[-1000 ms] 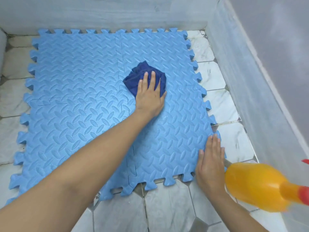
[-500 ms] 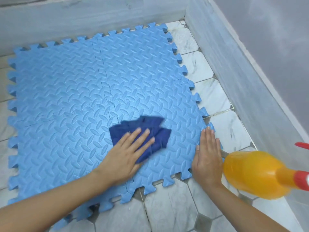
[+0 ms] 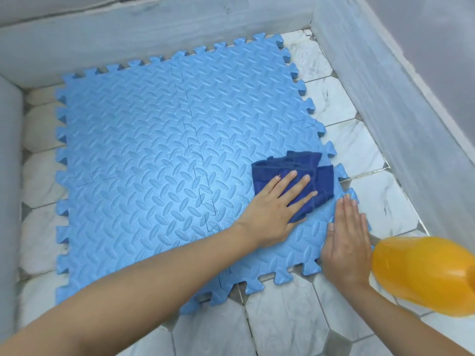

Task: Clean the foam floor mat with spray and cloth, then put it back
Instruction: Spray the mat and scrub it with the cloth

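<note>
A light blue foam mat (image 3: 154, 155) of interlocking tiles lies flat on the tiled floor. My left hand (image 3: 277, 206) presses a dark blue cloth (image 3: 305, 173) onto the mat near its right edge, fingers straight and spread over the cloth. Just to the right, my right hand (image 3: 344, 242) lies flat with straight fingers on the mat's near right corner. An orange spray bottle (image 3: 424, 273) lies on the floor beside my right wrist, touched by neither hand.
White marble-look floor tiles (image 3: 288, 319) surround the mat. A grey wall base (image 3: 401, 119) runs along the right, another along the back (image 3: 154, 27), and a grey edge (image 3: 9, 176) stands at the left.
My left hand has slid the cloth from the mat's middle toward me and then right, up to the right edge. The right hand stayed on the corner. The camera view shifted.
</note>
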